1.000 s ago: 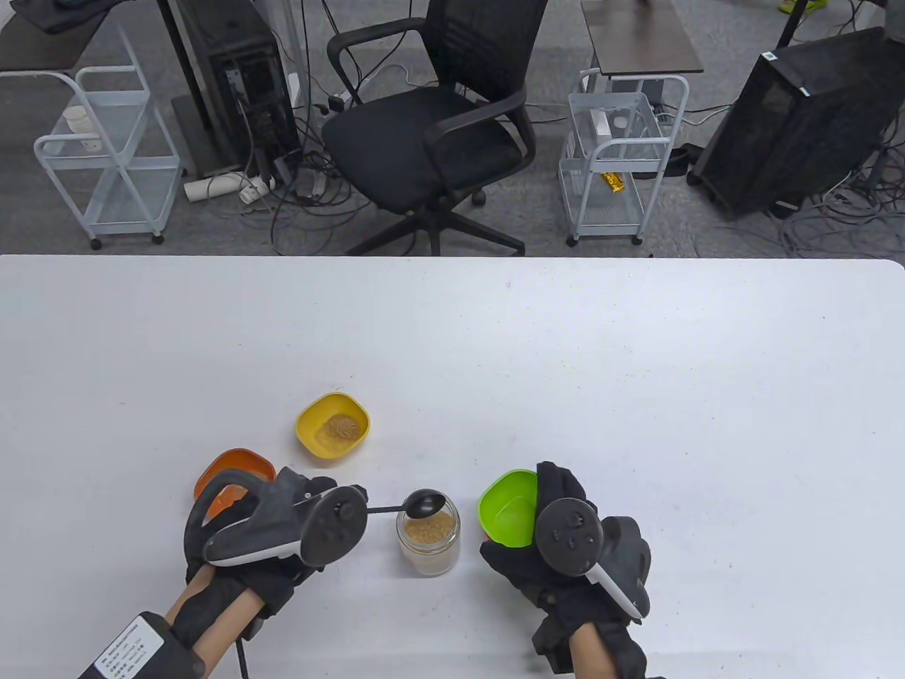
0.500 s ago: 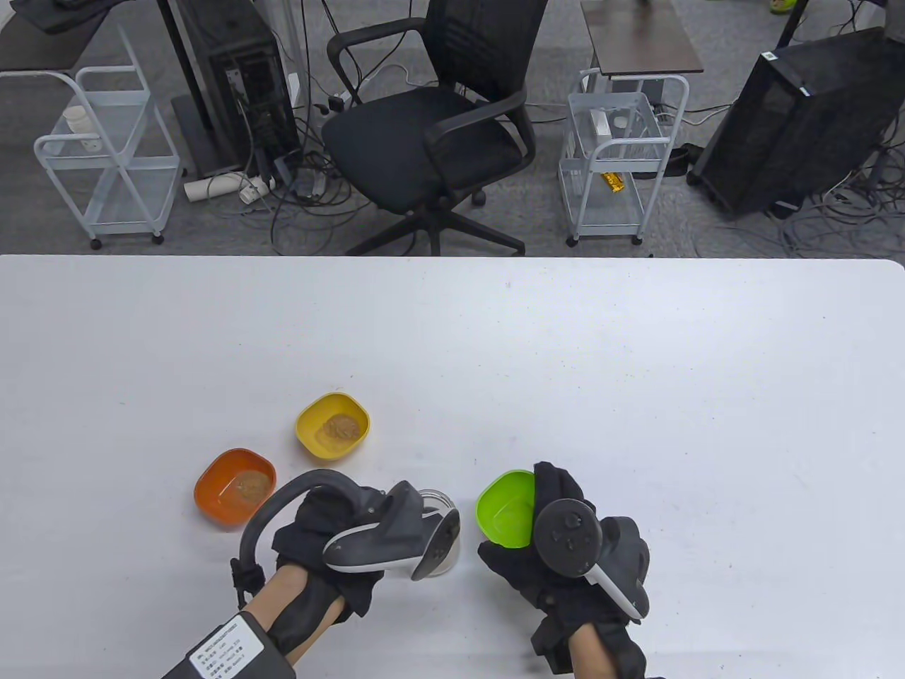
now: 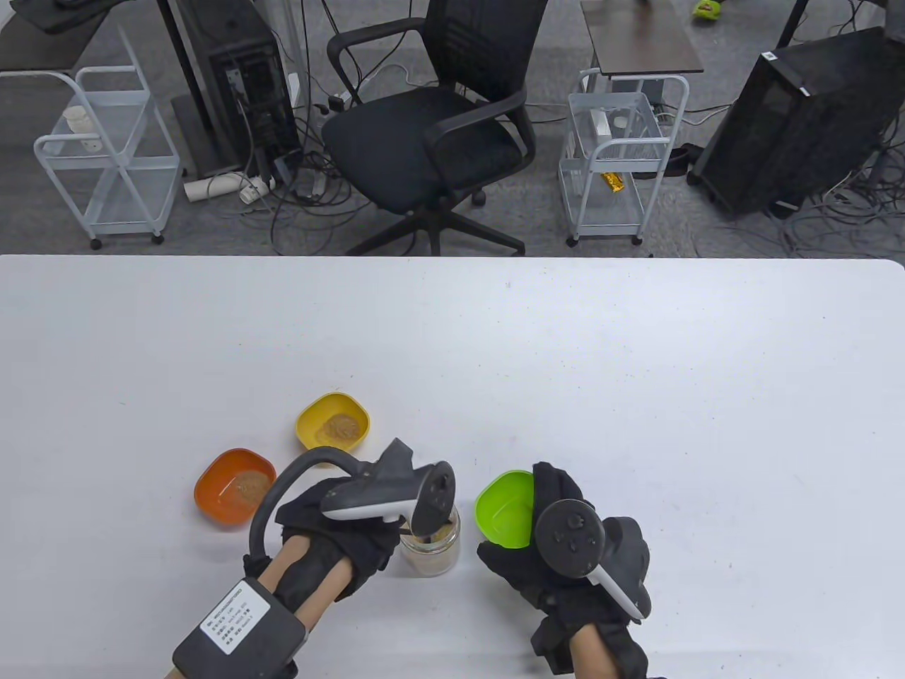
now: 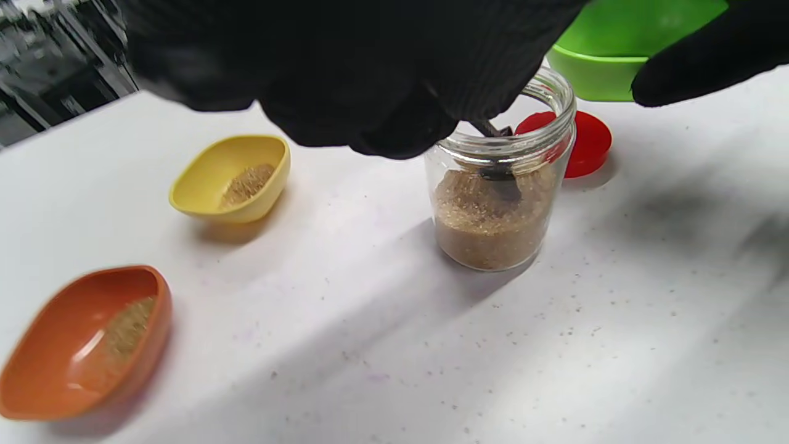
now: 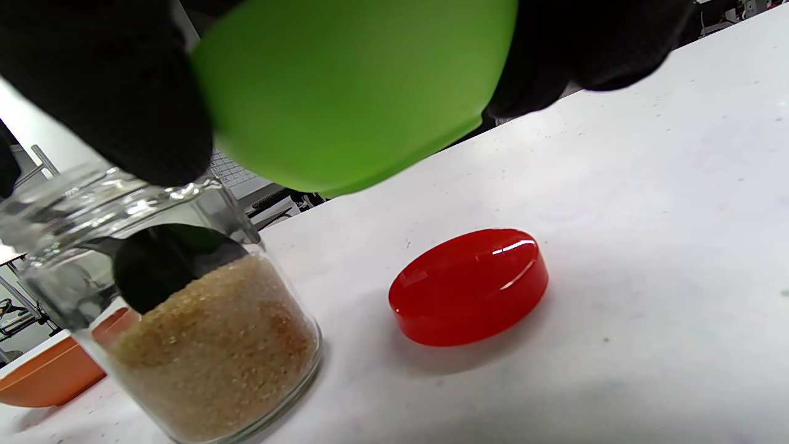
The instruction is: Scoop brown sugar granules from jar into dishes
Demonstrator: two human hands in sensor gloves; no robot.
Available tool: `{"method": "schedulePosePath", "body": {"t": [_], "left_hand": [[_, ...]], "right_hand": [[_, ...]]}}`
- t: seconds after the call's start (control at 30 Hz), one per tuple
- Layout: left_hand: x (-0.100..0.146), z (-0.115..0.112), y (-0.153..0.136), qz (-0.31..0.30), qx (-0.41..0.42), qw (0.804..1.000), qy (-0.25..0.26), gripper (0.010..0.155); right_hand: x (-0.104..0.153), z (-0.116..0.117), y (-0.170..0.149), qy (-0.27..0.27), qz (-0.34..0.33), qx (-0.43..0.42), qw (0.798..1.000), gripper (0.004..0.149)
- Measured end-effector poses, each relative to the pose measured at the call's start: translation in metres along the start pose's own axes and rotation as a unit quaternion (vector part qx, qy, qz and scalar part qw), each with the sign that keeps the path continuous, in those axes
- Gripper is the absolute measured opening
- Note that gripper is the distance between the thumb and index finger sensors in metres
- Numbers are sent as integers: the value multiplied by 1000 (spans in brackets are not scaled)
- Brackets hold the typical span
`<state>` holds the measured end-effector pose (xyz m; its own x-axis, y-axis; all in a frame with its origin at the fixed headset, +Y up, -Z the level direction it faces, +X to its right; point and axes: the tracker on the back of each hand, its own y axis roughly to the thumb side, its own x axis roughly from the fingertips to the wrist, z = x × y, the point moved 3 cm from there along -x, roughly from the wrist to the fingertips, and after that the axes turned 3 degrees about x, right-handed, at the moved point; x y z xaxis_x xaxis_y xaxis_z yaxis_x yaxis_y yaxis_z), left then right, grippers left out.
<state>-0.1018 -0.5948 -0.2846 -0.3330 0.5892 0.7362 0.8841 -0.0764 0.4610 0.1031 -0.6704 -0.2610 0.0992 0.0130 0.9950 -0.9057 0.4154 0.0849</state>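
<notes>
A glass jar (image 3: 431, 555) (image 4: 496, 209) (image 5: 203, 345) half full of brown sugar stands near the table's front edge. My left hand (image 3: 346, 527) (image 4: 370, 74) hovers over its mouth and grips a black spoon (image 4: 500, 182) (image 5: 166, 262) whose bowl is dug into the sugar. My right hand (image 3: 558, 559) holds the green dish (image 3: 505, 509) (image 5: 351, 92) lifted just right of the jar; what shows of its inside is bare. The yellow dish (image 3: 332, 428) (image 4: 234, 179) and the orange dish (image 3: 235, 488) (image 4: 86, 345) sit to the left, each with a small heap of sugar.
A red jar lid (image 5: 468, 287) (image 4: 585, 145) lies on the white table (image 3: 636, 396) beside the jar, under the green dish. Beyond the far table edge stand an office chair (image 3: 431, 134) and wire carts (image 3: 615, 155).
My left hand swung from beside the orange dish over to the jar and tipped the spoon down into the sugar. The right hand kept the green dish in place.
</notes>
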Motion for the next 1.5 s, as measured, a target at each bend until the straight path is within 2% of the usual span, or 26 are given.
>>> {"method": "schedulePosePath", "body": {"t": [0.27,0.5,0.77,1.23,1.5], "left_hand": [[-5,-9,-38,-42,142,989,-25,44],[-1,-17,-62,-42,189,981,-17,45],[9,-21,-73,-49,202,978,-1,45],[20,-24,-92,-81,264,961,25,45],[27,-13,-81,-106,277,953,70,45]], "right_hand": [[-1,0,-1,4,-2,-8,1000,116],[0,0,-1,6,-2,-7,1000,116],[0,1,-2,7,-2,-6,1000,116],[0,1,-1,11,-5,0,1000,116],[0,3,1,14,-11,-2,1000,115]]}}
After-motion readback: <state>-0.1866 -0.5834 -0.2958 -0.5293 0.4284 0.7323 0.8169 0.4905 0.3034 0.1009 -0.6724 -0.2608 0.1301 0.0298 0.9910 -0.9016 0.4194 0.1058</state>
